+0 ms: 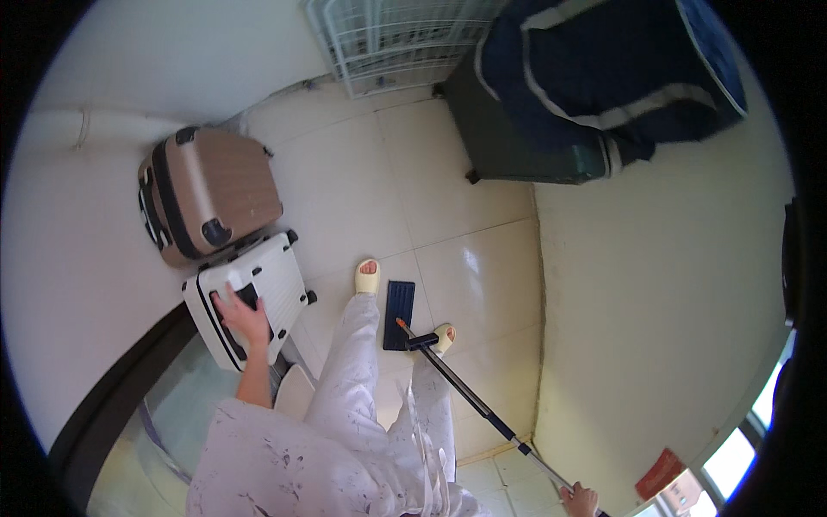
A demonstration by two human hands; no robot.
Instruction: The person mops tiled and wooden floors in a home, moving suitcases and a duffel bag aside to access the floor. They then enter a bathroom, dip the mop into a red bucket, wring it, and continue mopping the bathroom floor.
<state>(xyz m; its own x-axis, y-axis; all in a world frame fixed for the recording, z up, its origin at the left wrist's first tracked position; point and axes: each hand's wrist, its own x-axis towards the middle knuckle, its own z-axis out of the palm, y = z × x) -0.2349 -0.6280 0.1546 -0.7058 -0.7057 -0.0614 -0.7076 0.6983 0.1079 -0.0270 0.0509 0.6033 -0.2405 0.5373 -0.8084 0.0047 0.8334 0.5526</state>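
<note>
My left hand (244, 318) rests on the side of an upright white hard-shell suitcase (279, 279), over its black panel, with the fingers spread. My right hand (579, 501), at the lower right edge of the view, is closed around the upper part of a telescopic mop pole (468, 395). The pole slants down to a flat, dark rectangular mop head (400, 298) lying on the floor between my feet. An orange joint links pole and head, and a black crosspiece (423, 342) sits on the pole just above it.
A brown hard-shell suitcase (240, 187) stands against the left wall, touching or nearly touching the white one. Folded white wire racks (400, 52) lean at the back. A dark green suitcase (517, 145) stands there under a navy bag (601, 71). The right wall (620, 278) borders the tiled floor (349, 174).
</note>
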